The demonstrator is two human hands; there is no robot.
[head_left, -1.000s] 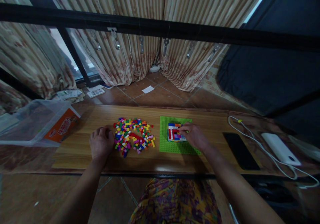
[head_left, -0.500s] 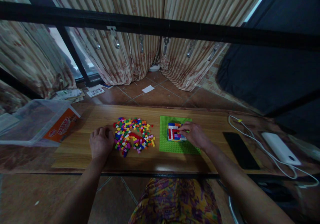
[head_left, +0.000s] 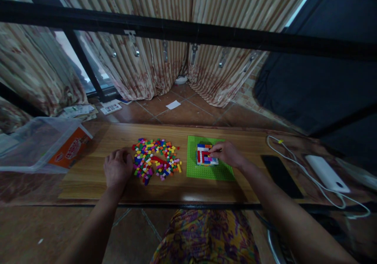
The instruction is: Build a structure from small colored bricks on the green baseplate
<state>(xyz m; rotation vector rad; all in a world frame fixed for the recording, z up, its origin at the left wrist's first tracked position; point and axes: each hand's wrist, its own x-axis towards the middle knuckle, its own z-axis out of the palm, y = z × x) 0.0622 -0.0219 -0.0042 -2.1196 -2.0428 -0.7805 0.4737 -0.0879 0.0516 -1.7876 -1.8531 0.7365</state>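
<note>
My right hand is over the small block build, its thumb and fingers pinched together at the right side of the top. Whatever is between the fingertips is too small to make out. Red, white, blue, orange and purple bricks form the build, which sits on a green studded baseplate. Palm down on the wooden board, my left hand rests with loosely bent fingers and the thumb apart, nothing visible in it. It lies just left of a spread-out pile of loose coloured bricks.
A clear plastic box with an orange label stands at the left end of the wooden board. To the right lie a black phone, a white power bank and a white cable. A dark metal bar crosses beyond the board.
The whole view has shifted slightly. My right hand stays pinched at the build, its fingers tilted a little differently. The left hand remains beside the pile.
</note>
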